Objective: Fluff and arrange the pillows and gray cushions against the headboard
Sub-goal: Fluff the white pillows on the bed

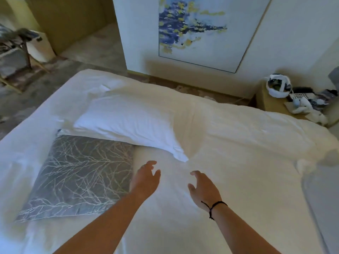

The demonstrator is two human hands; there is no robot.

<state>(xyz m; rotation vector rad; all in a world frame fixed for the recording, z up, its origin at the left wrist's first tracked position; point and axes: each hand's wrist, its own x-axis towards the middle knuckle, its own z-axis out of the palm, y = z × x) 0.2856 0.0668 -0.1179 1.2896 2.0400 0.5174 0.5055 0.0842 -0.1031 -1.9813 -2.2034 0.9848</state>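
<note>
A white pillow (128, 123) lies flat on the bed (247, 162), its near corner pointing toward my hands. A gray cushion (78, 175) with a pale branch pattern lies flat to its lower left, partly tucked under the pillow's edge. My left hand (145, 178) hovers just right of the cushion, fingers relaxed and slightly spread, holding nothing. My right hand (201, 187), a black cord on its wrist, is beside it, empty too with fingers loosely bent. Both hands are a short way below the pillow's corner, not touching it. The headboard is not clearly visible.
A bedside table (271, 101) at the far right carries a phone and cloths. A framed painting (198, 30) hangs on the wall beyond the bed. A chair with clothes (12, 44) stands at the far left on the floor.
</note>
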